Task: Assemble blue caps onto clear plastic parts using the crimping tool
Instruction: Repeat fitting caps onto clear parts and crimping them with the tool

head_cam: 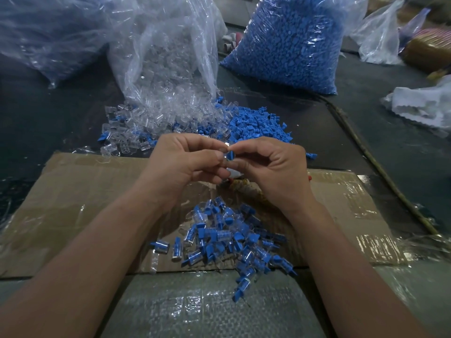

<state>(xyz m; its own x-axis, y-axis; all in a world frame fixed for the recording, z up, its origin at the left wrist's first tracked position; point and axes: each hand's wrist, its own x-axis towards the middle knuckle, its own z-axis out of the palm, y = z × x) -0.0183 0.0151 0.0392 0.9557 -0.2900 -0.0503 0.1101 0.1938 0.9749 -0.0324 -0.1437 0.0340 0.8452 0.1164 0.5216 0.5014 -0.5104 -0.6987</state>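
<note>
Cap (230,156) sits between left hand (181,164) and right hand (275,167).

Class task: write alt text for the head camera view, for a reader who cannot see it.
Left hand and right hand pinch a blue cap and clear plastic part together above a cardboard sheet. Finished pieces lie heaped below; a bag of clear parts and a bag of blue caps stand behind.

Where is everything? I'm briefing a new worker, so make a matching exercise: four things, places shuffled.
Things:
1 bag of blue caps
2 bag of clear parts
3 assembled pieces
4 single blue cap

Places:
A pinched between left hand and right hand
B heaped on the cardboard
C far back, right of centre
D far back, centre, spilling open

Pairs: 1-C, 2-D, 3-B, 4-A
</note>
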